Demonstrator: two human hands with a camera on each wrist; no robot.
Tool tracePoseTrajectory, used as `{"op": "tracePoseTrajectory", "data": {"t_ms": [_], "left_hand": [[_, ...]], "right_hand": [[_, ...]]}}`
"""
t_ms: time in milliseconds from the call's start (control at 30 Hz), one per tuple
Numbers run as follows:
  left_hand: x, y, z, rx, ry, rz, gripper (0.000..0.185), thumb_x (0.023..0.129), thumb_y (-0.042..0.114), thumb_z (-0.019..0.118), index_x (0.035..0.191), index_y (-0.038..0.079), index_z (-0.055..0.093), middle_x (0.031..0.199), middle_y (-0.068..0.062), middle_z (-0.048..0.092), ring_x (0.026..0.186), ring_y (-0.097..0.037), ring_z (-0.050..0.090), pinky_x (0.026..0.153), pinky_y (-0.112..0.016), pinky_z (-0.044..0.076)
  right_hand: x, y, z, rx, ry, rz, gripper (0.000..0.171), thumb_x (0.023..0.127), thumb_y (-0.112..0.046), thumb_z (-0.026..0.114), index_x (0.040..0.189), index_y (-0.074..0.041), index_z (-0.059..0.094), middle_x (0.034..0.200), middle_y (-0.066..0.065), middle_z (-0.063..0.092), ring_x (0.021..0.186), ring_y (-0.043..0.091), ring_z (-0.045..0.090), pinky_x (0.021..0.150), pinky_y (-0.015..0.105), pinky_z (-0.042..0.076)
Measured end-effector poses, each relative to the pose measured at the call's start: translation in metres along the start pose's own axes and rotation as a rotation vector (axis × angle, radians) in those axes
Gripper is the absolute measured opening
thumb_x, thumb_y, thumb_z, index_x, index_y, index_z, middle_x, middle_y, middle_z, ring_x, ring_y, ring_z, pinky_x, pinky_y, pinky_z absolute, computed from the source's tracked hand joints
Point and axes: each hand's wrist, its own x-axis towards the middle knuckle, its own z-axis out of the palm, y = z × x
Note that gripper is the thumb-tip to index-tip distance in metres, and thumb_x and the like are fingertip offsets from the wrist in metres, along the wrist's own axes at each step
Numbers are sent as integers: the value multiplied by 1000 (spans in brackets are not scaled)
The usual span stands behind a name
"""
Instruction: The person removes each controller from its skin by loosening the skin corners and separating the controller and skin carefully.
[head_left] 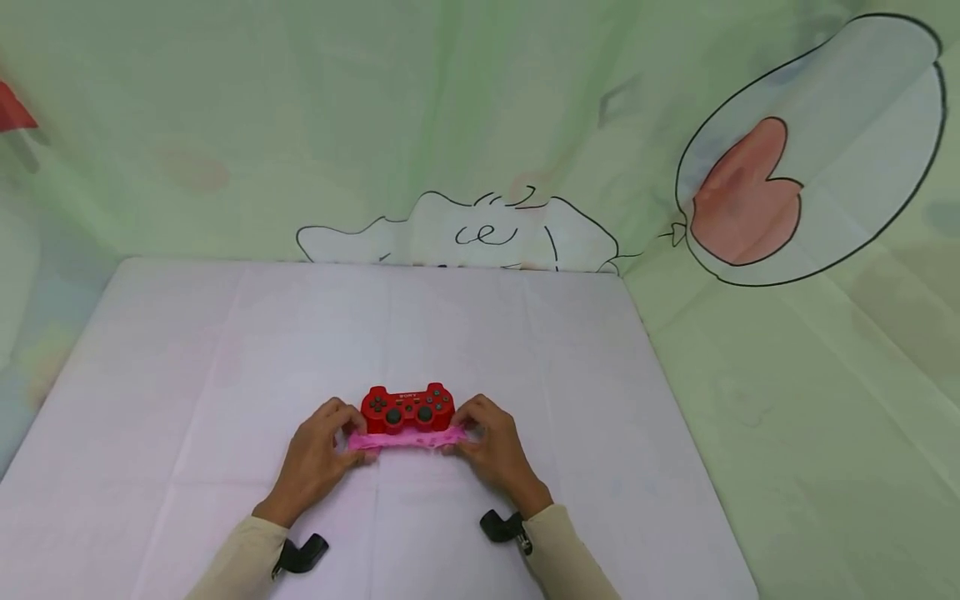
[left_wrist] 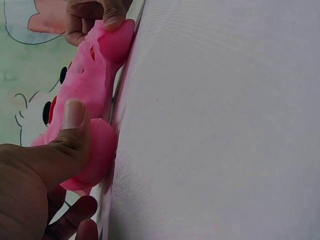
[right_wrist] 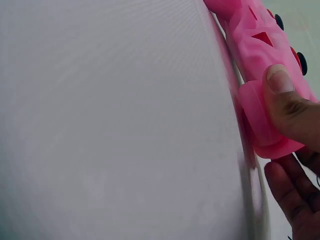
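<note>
A red game controller (head_left: 407,407) lies on the white cloth-covered table (head_left: 225,375), near its front middle. A pink silicone cover (head_left: 408,438) is stretched across the controller's near side. My left hand (head_left: 318,454) pinches the cover's left end, thumb (left_wrist: 72,127) pressed on the pink grip (left_wrist: 97,155). My right hand (head_left: 491,446) pinches the right end, thumb (right_wrist: 287,97) on the pink cover (right_wrist: 260,115). Black buttons of the controller (right_wrist: 299,56) show behind the cover.
The table edge meets a pale green cartoon-printed backdrop (head_left: 480,125) behind and to the right. Black wrist-camera mounts (head_left: 303,554) sit at both cuffs. Wide bare cloth lies to the left, right and behind the controller.
</note>
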Motion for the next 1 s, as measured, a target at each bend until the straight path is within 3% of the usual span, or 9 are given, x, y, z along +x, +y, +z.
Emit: {"op": "tracePoseTrajectory", "data": {"t_ms": [167,300,533,733,1000], "left_hand": [[-2,-3,2,-47,-26,-47,63,64,20,104,110,17,61,103,5,60,90,-10,54,72,-22,50],[-3,-3,-1,-57,-38,-41,68,63,19,105,114,18,61,104,5,59,87,-11,53,71,-23,49],[-2,-7,-3,-69,-11,-16,66,58,19,106,108,21,63,95,5,59,80,-10,54,68,-21,49],[-2,-12,0,-88,19,-3,62,54,18,106,101,19,65,85,4,57,75,-8,53,65,-17,45],[-2,-12,0,-47,17,-2,55,58,19,104,97,21,66,81,7,56,72,-6,51,63,-18,44]], "right_hand": [[-4,1,-3,3,-65,109,53,70,-14,101,109,-22,66,108,-10,62,102,7,63,93,27,58],[-8,4,-5,21,-81,151,61,69,-11,101,117,-24,65,114,-14,66,107,6,65,99,29,58],[-4,13,-5,70,-39,133,51,69,-14,101,107,-30,71,103,-18,70,97,5,67,90,26,59],[0,16,-6,86,-54,100,42,70,-15,100,98,-28,71,97,-15,71,93,8,65,86,24,58],[3,18,-5,91,-102,62,38,78,1,91,103,-19,71,102,-7,72,99,11,66,92,26,60]]}}
